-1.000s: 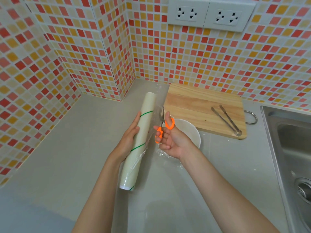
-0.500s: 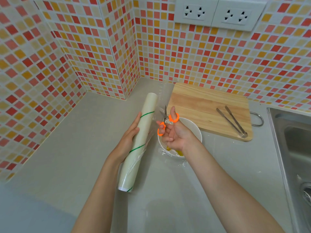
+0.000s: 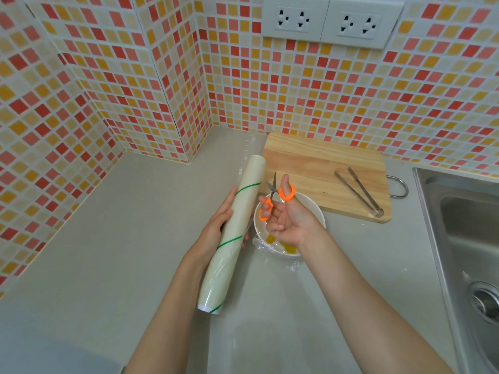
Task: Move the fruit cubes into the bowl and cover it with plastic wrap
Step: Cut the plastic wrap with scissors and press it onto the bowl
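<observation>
A white bowl (image 3: 314, 206) sits on the grey counter just in front of the wooden cutting board (image 3: 318, 163). Yellow fruit cubes (image 3: 289, 249) show inside it under crinkled clear film. My left hand (image 3: 218, 225) grips a long roll of plastic wrap (image 3: 235, 230), held slanted to the left of the bowl, with a sheet of film running from the roll toward the bowl. My right hand (image 3: 291, 220) hovers over the bowl and holds orange-handled scissors (image 3: 272, 195), blades apart and pointing away from me at the film edge.
Metal tongs (image 3: 359, 191) lie on the right part of the cutting board. A steel sink (image 3: 469, 225) takes up the right side. Tiled walls close off the back and left, with power sockets (image 3: 329, 20) above the board.
The scissor blades have opened wider and my right hand has shifted slightly, so more of the bowl and the yellow fruit show. The roll stays in my left hand.
</observation>
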### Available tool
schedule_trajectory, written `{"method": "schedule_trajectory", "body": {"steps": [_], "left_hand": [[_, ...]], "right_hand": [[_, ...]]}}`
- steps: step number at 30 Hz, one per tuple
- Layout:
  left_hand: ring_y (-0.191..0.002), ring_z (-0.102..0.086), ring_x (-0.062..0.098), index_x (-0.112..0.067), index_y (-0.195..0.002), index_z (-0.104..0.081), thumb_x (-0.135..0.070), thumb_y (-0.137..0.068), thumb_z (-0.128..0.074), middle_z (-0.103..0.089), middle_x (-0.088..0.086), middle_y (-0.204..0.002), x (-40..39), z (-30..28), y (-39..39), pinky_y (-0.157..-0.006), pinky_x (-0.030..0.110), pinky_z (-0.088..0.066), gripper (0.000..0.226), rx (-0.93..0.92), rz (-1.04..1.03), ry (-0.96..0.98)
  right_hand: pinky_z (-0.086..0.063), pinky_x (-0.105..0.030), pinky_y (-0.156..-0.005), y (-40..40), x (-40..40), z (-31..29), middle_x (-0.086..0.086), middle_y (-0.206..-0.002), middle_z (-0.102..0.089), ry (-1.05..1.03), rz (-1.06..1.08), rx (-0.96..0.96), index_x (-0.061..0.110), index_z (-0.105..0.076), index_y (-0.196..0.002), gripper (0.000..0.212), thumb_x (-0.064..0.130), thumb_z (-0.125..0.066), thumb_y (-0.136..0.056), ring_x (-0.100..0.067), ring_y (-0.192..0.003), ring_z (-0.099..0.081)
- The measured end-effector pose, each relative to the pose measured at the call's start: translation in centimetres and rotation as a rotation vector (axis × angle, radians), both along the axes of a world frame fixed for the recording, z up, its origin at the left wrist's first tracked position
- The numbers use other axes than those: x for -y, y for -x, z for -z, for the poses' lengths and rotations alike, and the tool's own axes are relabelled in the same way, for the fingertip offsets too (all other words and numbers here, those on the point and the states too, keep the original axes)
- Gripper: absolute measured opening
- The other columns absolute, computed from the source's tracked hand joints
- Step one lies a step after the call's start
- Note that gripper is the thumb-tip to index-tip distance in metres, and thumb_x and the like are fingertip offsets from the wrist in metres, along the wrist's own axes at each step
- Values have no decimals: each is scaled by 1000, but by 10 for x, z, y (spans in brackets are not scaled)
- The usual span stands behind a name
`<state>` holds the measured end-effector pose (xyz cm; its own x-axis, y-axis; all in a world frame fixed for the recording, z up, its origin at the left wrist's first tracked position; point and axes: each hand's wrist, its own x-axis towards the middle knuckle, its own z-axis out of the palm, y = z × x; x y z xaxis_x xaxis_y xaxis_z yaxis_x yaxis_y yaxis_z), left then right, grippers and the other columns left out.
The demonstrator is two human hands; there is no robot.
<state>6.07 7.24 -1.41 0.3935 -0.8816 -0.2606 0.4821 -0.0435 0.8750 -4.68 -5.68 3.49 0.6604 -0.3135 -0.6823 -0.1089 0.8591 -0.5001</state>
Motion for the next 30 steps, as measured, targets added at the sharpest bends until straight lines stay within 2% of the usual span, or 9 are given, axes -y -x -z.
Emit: {"method": "schedule_trajectory", "body": {"steps": [5, 10, 12, 17, 20, 25, 30], "left_hand": [[-55, -58, 28, -54, -130, -42, -29, -87, -45, -64, 13, -97, 11, 8, 17, -47, 31, -52, 50, -107, 44, 50], [-54, -60, 29, -57, -123, -48, -27, -87, -49, -66, 13, -87, 13, 13, 22, -47, 31, -52, 46, -248, 54, 90], [-54, -60, 28, -56, -125, -45, -28, -86, -48, -67, 13, -89, 12, 11, 21, -47, 31, -52, 48, -298, 41, 102], [-52, -59, 28, -53, -132, -34, -27, -85, -43, -73, 9, -92, 10, 6, 22, -46, 29, -51, 55, -329, 41, 97], [-50, -58, 28, -50, -137, -28, -25, -85, -40, -72, 12, -94, 7, 5, 25, -44, 29, -50, 60, -345, 39, 101], [-49, -56, 28, -49, -141, -26, -24, -84, -40, -71, 17, -103, 5, 3, 29, -44, 27, -50, 64, -377, 33, 105], [-49, -55, 26, -52, -139, -29, -26, -86, -40, -61, 25, -124, -1, 2, 27, -46, 27, -50, 60, -367, 62, 139]], "right_hand": [[-19, -16, -26, 14, 7, -2, 3, -53, -52, 5, 8, 4, 8, -57, -89, 69, 73, -54, -66, -7, -40, -50], [-20, -16, -27, 23, 8, -1, 3, -55, -52, 16, -9, 3, 8, -57, -92, 72, 72, -57, -60, -7, -41, -50], [-20, -15, -27, 22, 7, -2, 3, -53, -52, 20, -12, 3, 7, -58, -91, 73, 71, -58, -57, -7, -40, -50], [-16, -14, -27, 16, 6, -4, 8, -44, -50, 45, 13, -47, 8, -57, -89, 61, 67, -54, -72, -2, -33, -42], [-16, -13, -26, 14, 8, -7, 9, -39, -47, 63, 13, -65, 8, -56, -88, 57, 64, -52, -77, 0, -29, -40], [-17, -13, -26, 13, 11, -10, 8, -41, -47, 76, 16, -60, 8, -57, -90, 55, 61, -52, -78, -1, -30, -42], [-16, -13, -25, 7, 18, -11, 9, -37, -48, 103, 97, -35, 9, -53, -92, 46, 54, -54, -83, -1, -27, -38]]}}
